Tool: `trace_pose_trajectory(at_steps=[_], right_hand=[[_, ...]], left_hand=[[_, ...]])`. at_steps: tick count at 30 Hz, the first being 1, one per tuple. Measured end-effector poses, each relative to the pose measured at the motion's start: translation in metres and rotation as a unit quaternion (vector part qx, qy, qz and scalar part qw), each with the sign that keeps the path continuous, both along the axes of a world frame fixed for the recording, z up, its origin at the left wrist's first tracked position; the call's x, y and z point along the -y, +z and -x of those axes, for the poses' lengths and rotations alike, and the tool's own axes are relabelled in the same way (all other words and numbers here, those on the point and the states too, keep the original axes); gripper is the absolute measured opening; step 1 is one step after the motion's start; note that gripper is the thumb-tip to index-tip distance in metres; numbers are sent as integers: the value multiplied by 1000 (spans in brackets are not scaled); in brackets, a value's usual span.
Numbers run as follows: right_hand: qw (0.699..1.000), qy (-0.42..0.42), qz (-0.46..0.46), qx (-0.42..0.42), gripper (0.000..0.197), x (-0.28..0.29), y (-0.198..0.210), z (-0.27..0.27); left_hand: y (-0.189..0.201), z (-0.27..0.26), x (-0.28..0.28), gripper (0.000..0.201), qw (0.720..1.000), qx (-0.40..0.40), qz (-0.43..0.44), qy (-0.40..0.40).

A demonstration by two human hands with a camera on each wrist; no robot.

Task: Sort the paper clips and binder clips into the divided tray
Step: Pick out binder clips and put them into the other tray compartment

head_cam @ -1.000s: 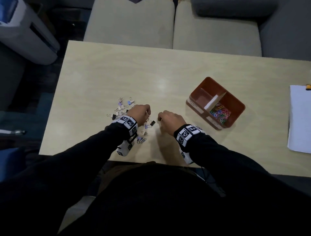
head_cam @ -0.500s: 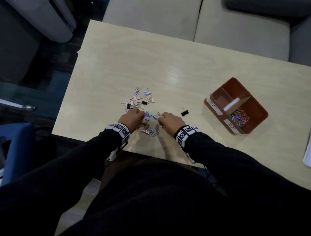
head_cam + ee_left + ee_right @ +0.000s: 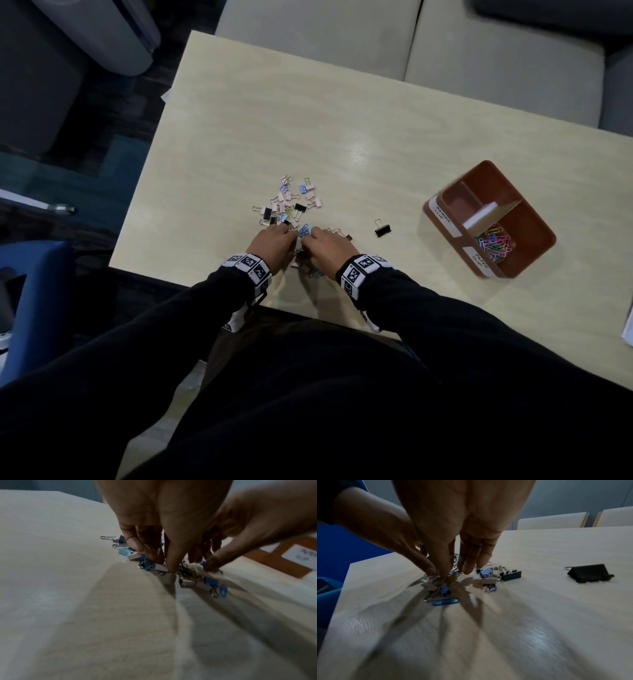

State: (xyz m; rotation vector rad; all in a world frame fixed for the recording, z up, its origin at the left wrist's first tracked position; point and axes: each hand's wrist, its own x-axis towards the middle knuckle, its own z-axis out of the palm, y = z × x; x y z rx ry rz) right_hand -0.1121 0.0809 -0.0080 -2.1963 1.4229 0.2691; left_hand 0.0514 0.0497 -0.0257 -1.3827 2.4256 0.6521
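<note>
Several small pink, blue and black binder clips (image 3: 289, 202) lie in a pile mid-table, mixed with paper clips. My left hand (image 3: 274, 240) reaches down into the pile's near edge, its thumb (image 3: 171, 563) and index tip meeting over a pink binder clip (image 3: 161, 568). My right hand (image 3: 325, 241) is beside it, fingers (image 3: 467, 566) pointing down fairly straight and thumb tip on yellow paper clips (image 3: 451, 578). A blue paper clip (image 3: 445, 601) lies just in front. The brown divided tray (image 3: 534, 222) stands to the right, with coloured paper clips (image 3: 495, 243) in its near compartment.
A large black binder clip (image 3: 383, 229) lies alone between the pile and the tray. A smaller black one (image 3: 511, 575) is just right of my right hand. White paper (image 3: 628, 325) overlaps the table's right edge. Beige seat cushions (image 3: 411, 37) stand beyond the far edge.
Both hands have drawn together over the near part of the pile. The large black binder clip has ended up apart on the right. The head view has shifted, so the table sits differently in frame.
</note>
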Motion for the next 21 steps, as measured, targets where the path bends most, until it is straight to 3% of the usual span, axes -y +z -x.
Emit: trace_pose_trajectory(at_steps=[3, 6, 9, 11, 16, 18, 21], right_hand=[[1000, -4, -8, 10, 31, 0, -5, -6], [1000, -27, -9, 8, 27, 0, -11, -10], [999, -44, -23, 9, 29, 1, -15, -9], [998, -57, -29, 16, 31, 2, -17, -5], [986, -120, -76, 83, 7, 7, -11, 8], [972, -179, -89, 120, 12, 7, -13, 16], [941, -259, -138, 169, 34, 8, -17, 28]], left_hand=[[4, -4, 3, 8, 998, -28, -31, 51], [9, -8, 6, 16, 991, -53, -45, 112], [15, -11, 6, 9, 983, -83, -49, 153], [17, -12, 4, 23, 980, -102, -48, 166], [12, -18, -1, 25, 964, -136, -102, 203], [9, -16, -3, 21, 949, -152, -135, 243], [5, -6, -6, 15, 958, -144, -112, 221]])
